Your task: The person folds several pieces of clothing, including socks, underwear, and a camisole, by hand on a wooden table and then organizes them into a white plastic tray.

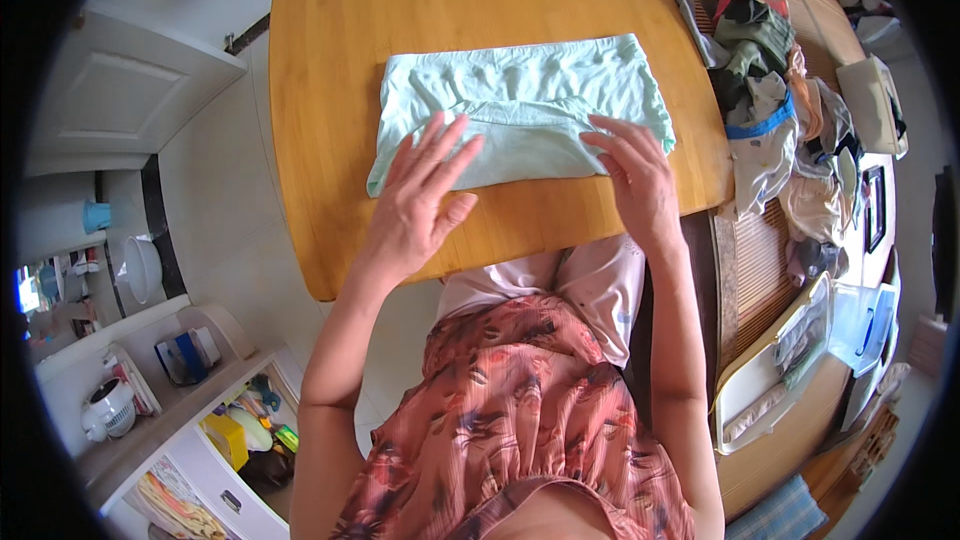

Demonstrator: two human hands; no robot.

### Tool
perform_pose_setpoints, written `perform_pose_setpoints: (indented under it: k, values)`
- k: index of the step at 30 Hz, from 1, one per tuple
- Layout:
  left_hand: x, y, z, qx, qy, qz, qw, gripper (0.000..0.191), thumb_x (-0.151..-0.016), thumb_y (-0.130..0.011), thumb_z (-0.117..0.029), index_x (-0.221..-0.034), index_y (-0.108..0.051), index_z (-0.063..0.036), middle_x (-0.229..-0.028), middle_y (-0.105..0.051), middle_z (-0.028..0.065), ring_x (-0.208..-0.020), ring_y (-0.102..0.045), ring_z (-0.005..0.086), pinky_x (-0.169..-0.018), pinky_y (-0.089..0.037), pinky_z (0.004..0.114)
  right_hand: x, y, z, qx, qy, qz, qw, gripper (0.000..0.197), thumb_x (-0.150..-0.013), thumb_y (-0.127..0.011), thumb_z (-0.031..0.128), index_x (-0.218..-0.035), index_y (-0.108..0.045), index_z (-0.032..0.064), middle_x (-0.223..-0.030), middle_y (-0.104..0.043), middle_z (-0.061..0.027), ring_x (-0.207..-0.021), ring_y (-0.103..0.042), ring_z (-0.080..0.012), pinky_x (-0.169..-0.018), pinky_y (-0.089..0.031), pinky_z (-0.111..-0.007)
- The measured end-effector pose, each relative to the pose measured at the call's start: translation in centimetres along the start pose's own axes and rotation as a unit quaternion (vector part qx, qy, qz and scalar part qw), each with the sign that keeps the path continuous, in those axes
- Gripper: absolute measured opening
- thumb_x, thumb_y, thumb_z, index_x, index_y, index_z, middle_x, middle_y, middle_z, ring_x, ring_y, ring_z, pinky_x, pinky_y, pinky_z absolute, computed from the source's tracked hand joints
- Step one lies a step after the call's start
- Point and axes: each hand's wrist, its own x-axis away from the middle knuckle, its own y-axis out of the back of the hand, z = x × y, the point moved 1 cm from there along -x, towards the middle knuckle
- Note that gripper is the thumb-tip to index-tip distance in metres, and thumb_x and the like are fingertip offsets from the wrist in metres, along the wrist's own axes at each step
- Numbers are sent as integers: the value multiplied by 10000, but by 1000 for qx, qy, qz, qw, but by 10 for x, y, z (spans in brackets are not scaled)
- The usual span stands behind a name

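A pale mint-green garment [525,79] lies folded into a wide rectangle on the wooden table [330,105]. Its upper layer is turned over, and a gathered band, perhaps a waistband or neckline, runs across its middle. Over the garment's left part is my left hand [427,187], fingers spread and holding nothing. My right hand [634,172] is at the garment's right part, fingers slightly bent and apart, with no cloth gripped. Whether the fingertips of either hand rest on the cloth, I cannot tell.
Beside the table on the right, a heap of mixed clothes [780,105] covers a slatted mat [765,262]. Lower right is a white-framed bin [772,367] with folded cloth. To the left are a white door [135,90] and a shelf unit [172,435] holding household items.
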Motion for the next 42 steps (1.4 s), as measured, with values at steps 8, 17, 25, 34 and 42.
perform_pose_setpoints:
  k: [8, 17, 25, 34, 42]
  values:
    - [15, -5, 20, -117, 45, -14, 992, 434, -1019, -488, -244, -1429, -493, -103, -1520, -437, 60, -1425, -368, 269, -1172, -251, 508, 8, 16, -50, 60, -41, -61, 995, 284, -865, -564, -22, -1096, -685, 89, -1191, -637, -81, -1104, -572, -301, -953, -473, -394]
    - [-57, 44, 86, -174, -54, 50, 982, 404, -925, -412, 40, -1222, -628, -127, -1434, -541, 17, -1419, -389, 232, -1195, -226, 497, 52, 26, 7, 42, -149, 19, 988, 164, -881, -617, 64, -1032, -680, 73, -986, -647, -105, -919, -650, -312, -768, -526, -404]
    - [-138, 11, 92, -149, 87, -126, 977, 149, -870, -682, -154, -979, -674, -54, -1031, -662, 80, -1015, -607, 273, -916, -471, 386, 8, 15, -14, 83, -67, -86, 991, 219, -811, -696, 67, -1029, -669, 64, -1025, -637, -99, -1005, -578, -310, -855, -491, -399]
    - [-228, -20, 69, -157, -34, -249, 955, 287, -827, -748, -156, -1074, -633, -64, -1165, -600, 92, -1121, -548, 283, -906, -477, 401, 12, 14, -29, 41, -243, -65, 967, 269, -798, -713, 94, -1057, -641, 84, -1034, -634, -96, -1067, -590, -312, -868, -487, -390]
    - [-97, -37, -49, 4, -94, 34, 995, 486, -826, -759, -211, -1218, -544, -18, -1243, -550, 147, -1191, -525, 330, -1024, -454, 407, 54, 40, -41, 20, -41, -40, 998, 492, -681, -804, 216, -1142, -660, 126, -1233, -606, -60, -1177, -543, -272, -987, -439, -409]
